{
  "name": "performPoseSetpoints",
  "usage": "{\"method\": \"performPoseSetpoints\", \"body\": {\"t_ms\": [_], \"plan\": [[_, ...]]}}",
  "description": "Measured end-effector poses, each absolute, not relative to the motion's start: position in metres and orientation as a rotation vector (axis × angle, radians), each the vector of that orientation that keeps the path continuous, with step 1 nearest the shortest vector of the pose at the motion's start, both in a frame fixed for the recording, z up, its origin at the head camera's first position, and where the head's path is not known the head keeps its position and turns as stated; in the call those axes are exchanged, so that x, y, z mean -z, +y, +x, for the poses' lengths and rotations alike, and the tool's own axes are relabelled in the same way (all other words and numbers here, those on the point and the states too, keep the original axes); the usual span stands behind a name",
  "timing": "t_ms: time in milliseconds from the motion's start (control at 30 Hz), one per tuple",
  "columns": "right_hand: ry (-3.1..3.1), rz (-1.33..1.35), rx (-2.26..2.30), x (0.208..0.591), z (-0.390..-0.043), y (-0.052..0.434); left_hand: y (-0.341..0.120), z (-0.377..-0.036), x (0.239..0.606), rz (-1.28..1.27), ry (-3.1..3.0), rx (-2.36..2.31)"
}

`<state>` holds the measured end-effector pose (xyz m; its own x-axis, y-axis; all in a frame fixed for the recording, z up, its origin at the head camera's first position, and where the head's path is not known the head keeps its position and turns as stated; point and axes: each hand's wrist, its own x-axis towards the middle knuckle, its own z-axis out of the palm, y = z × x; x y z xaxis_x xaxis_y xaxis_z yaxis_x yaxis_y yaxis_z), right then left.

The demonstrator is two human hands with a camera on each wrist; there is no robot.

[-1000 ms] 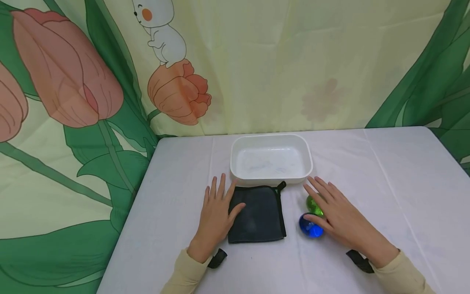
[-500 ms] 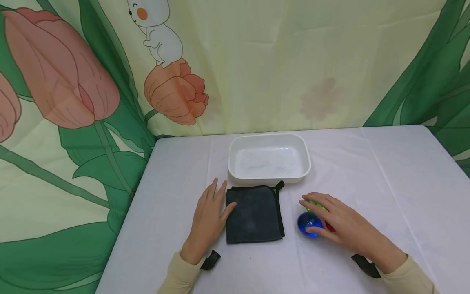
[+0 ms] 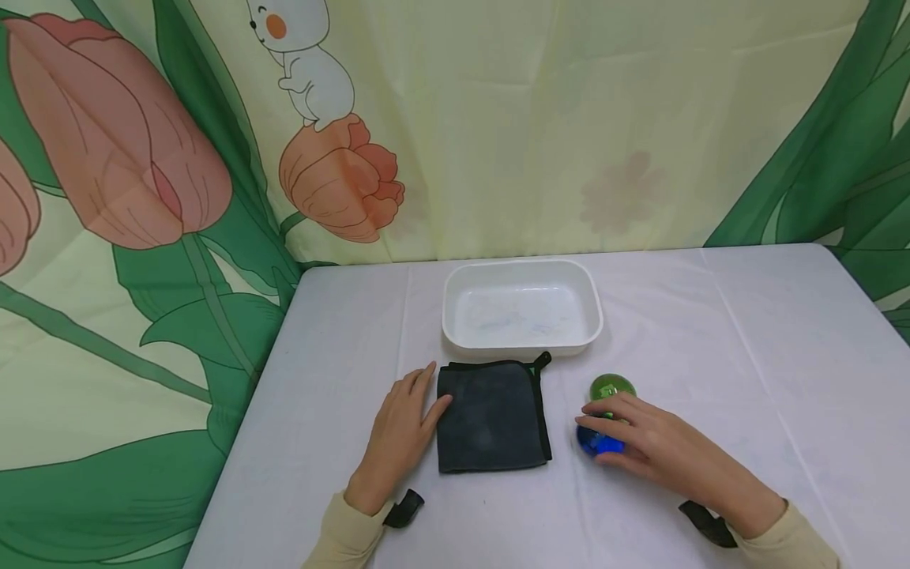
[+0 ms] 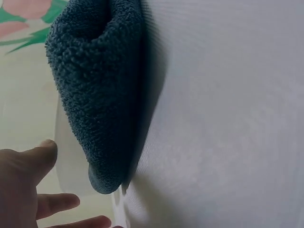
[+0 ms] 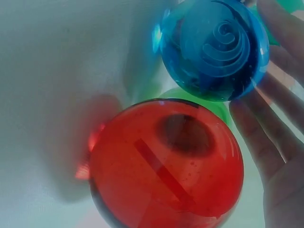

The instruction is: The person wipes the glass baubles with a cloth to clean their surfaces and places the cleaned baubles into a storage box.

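1. Right hand lies palm down over the blue ball on the table; its fingers are curled loosely around that ball, the fingertips touching its far side; whether they squeeze it I cannot tell.
2. Red ball sits under the palm, seen only from the right wrist; it lies just beside the blue ball, hidden in the head view.
3. Green ball rests just beyond the fingertips, touching or nearly touching the blue one.
4. Left hand lies flat on the table, fingers straight and close together; its thumb touches the left edge of the dark cloth.
5. Cloth lies folded between the two hands; its far corner loop reaches the white tray, which stands just behind it.
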<state>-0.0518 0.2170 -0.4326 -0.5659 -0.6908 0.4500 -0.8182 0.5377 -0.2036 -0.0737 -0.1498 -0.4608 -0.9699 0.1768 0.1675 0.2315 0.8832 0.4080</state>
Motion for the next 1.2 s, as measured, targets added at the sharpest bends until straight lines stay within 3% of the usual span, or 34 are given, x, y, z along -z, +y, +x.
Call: {"method": "performPoseSetpoints", "body": {"t_ms": [867, 1200], "plan": [[-2.496, 1.341, -0.402, 0.4415, -0.0554, 0.2167, -0.1457, -0.0779, 0.4662, -0.312, -2.914, 0.73], [-2.53, 1.304, -0.315, 0.4402, -0.0541, 0.2129, -0.1426, -0.0799, 0.4652, -0.31, -2.836, 0.957]]}}
